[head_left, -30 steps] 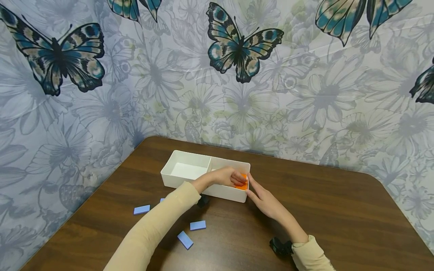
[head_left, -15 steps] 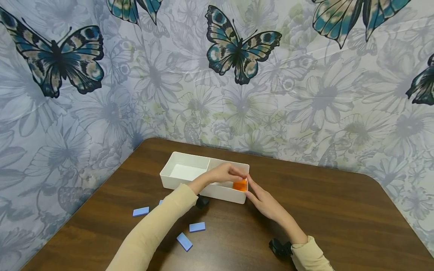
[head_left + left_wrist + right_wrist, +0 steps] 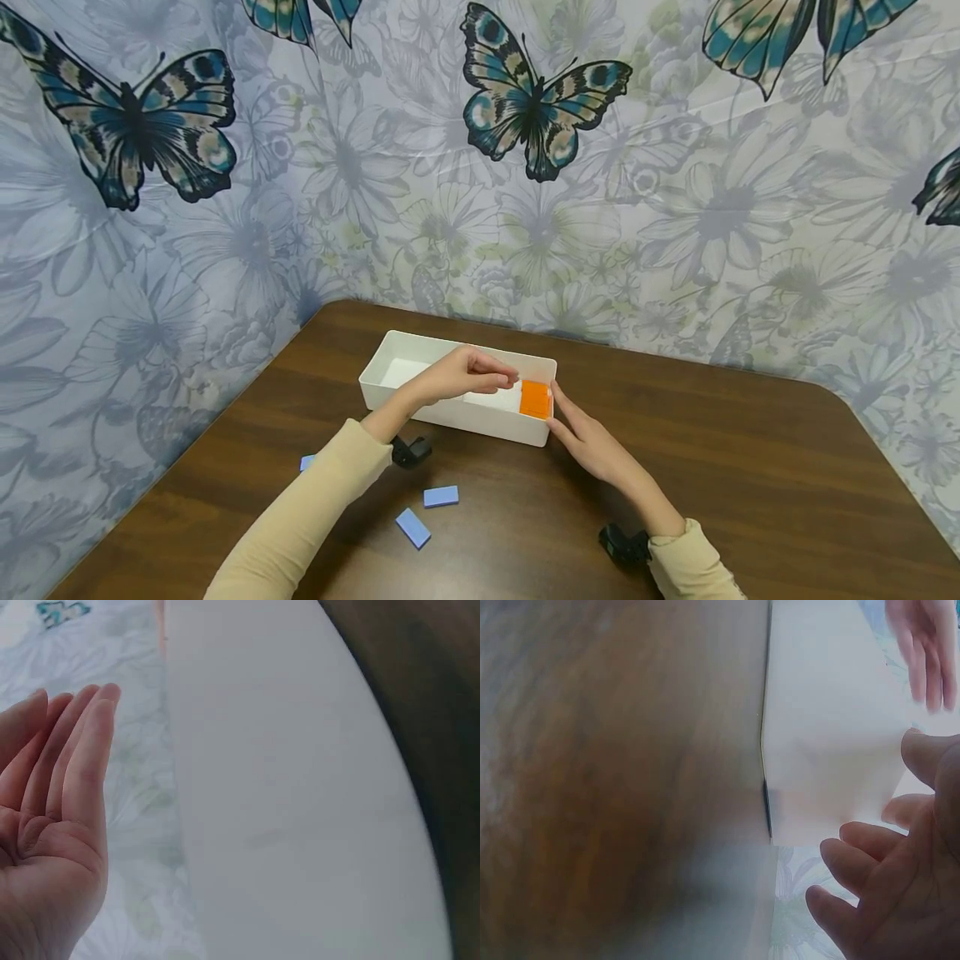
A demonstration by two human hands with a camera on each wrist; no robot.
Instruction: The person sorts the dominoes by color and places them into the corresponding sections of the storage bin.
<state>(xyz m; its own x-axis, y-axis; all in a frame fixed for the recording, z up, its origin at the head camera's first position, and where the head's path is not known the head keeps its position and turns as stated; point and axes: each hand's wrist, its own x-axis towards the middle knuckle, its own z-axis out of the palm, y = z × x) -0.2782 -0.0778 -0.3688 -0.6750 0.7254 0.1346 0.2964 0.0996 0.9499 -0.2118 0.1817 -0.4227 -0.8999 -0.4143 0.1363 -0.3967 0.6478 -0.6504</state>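
Note:
A white two-part box (image 3: pixel 491 423) stands on the table. Orange flat pieces (image 3: pixel 535 399) lie side by side against the right end of its right compartment. Above the box hovers my left hand (image 3: pixel 467 373), its fingers loosely bent with nothing between them; the left wrist view shows the bare palm (image 3: pixel 56 847). My right hand (image 3: pixel 592 443) rests thumb and fingertips against the box's right end, and holds no piece. Nearer me lie blue rectangular blocks (image 3: pixel 440 497). Another blue block (image 3: pixel 307 462) is partly covered by the left sleeve.
The brown wooden table (image 3: pixel 720 467) extends well to the right of the box. A wall cloth with butterflies (image 3: pixel 536 108) hangs behind the table. Black wrist cameras (image 3: pixel 411 452) sit under both wrists.
My left hand has drawn back up and left from the orange pieces, uncovering them. The left forearm now hides more of the blue blocks at left. My right hand stays at the box's end.

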